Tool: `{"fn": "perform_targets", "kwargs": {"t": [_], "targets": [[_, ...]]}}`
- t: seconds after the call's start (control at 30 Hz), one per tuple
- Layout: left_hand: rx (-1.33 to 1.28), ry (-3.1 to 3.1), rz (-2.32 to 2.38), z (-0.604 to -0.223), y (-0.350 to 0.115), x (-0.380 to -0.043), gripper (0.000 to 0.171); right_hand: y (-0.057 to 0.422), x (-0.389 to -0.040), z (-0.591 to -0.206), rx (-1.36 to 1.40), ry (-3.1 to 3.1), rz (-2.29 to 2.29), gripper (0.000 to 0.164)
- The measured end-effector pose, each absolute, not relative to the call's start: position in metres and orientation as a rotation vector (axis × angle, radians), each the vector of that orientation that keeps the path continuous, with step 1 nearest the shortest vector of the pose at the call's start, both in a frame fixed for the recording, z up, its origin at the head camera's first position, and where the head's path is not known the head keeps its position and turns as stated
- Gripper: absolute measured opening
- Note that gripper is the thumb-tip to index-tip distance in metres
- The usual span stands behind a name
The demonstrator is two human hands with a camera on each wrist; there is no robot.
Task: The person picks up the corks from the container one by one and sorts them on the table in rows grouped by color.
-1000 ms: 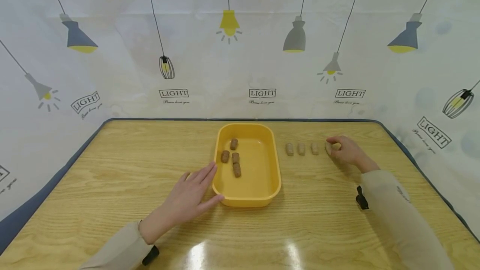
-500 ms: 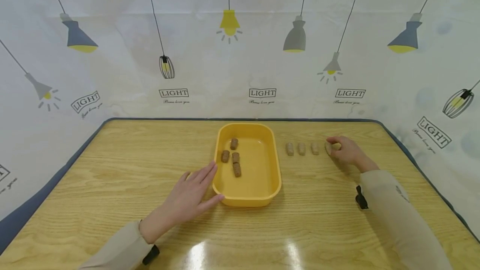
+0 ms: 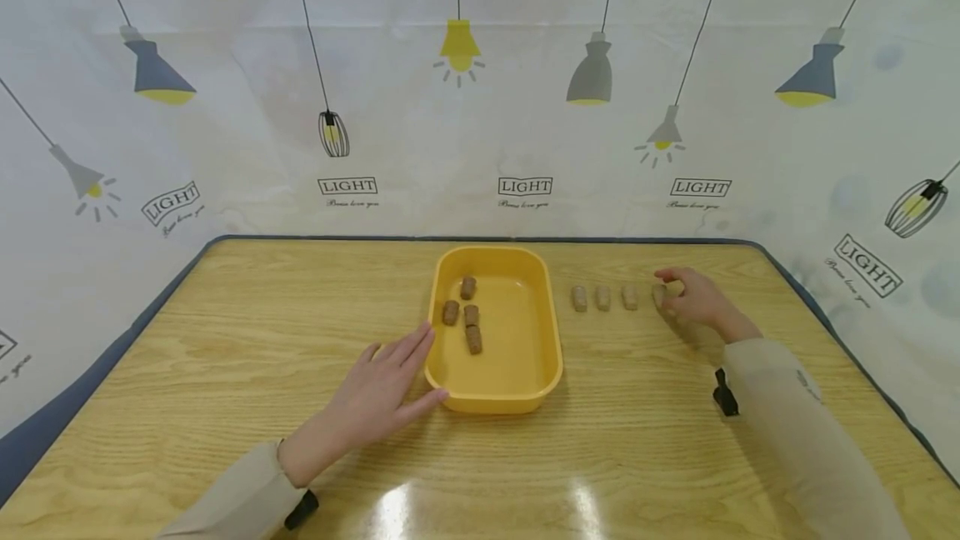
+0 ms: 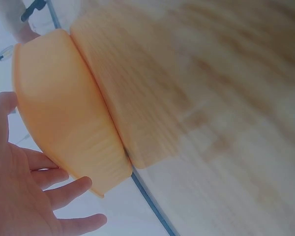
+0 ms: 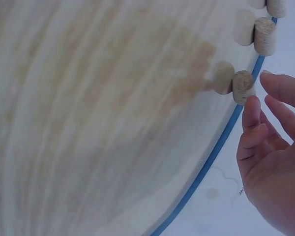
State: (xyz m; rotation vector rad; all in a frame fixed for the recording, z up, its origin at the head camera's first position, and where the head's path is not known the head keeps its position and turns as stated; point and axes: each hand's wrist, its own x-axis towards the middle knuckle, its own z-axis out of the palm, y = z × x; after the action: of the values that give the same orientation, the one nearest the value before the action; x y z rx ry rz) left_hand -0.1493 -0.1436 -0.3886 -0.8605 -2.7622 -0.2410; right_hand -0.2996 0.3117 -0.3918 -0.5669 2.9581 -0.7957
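Note:
Fingers spread, my left hand point(image 3: 378, 394) touches the near left side and rim of a yellow plastic basin point(image 3: 525, 397). In the left wrist view its fingers point(image 4: 69, 194) lie along the basin's rim. Several brown corks point(image 3: 474, 340) lie in the left half of the basin. My right hand point(image 3: 697, 298) is at the right end of a row of several pale corks on the table. The end cork point(image 5: 243, 87) stays on the table with a fingertip against or very near it. The index finger and thumb are apart around that cork.
The other pale corks, such as the leftmost cork point(image 3: 579, 298), lie spaced in a line right of the basin. The wood table point(image 3: 285, 290) ends at a blue edge. Behind it hangs a white cloth point(image 3: 405, 132) printed with lamps.
My right hand has loosened from the end cork: the index finger has lifted away and the hand has shifted slightly right. The left hand and basin have not moved.

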Motion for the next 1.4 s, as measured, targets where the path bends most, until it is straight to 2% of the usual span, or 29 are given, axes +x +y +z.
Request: {"fn": "perform_targets", "kwargs": {"t": [0.37,0.73,1.4], "targets": [[-0.863,-2.77,-0.243,-0.388,-0.143,-0.149,0.074,0.294,-0.307,-0.364,-0.585,2.973,-0.813,0.043],[-0.862,-2.774,-0.24,-0.388,-0.144,-0.149,0.073,0.249,-0.318,-0.331,-0.633,2.9,-0.785,0.041],[-0.861,-2.781,-0.238,-0.389,-0.144,-0.149,0.073,0.163,-0.332,-0.3,-0.798,2.923,-0.799,0.04]]}}
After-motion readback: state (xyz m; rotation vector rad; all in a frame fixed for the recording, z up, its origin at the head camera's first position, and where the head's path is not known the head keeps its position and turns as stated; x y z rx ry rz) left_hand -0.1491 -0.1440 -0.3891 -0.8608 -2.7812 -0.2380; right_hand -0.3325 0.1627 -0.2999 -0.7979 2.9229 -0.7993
